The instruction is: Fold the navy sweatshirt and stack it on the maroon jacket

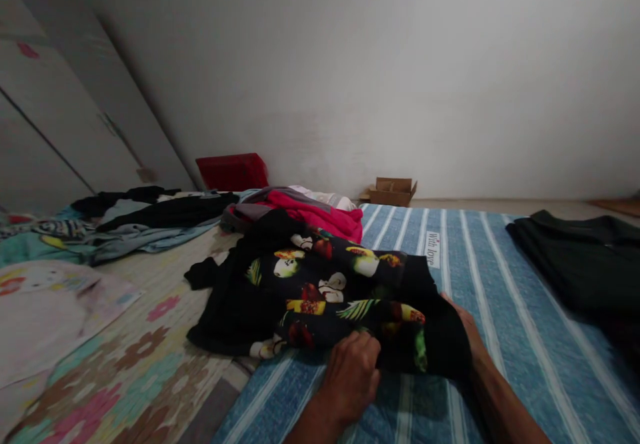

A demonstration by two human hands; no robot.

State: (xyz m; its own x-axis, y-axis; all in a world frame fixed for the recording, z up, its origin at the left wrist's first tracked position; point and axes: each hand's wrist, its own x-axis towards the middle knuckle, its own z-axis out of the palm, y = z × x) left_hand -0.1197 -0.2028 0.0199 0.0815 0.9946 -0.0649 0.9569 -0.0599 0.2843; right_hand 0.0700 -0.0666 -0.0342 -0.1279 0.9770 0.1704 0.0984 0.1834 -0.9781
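A black top [345, 291] printed with fruit and white flowers lies across a striped blue sheet and a floral bedcover. Its plain black end and a small black flap are on the left, and a black band forms the right end. My left hand [354, 367] is closed on the near edge of the top, its fingers curled into the fabric. At the right end, my right hand [463, 324] grips the black band, with most of its fingers hidden by the cloth.
Dark folded clothes [580, 257] lie at the right. A pink and grey garment [310, 214] sits behind the top. Loose clothes [165, 214] and a pale pink garment [45, 311] cover the left. A red box [233, 172] and an open cardboard box [393, 192] stand by the wall.
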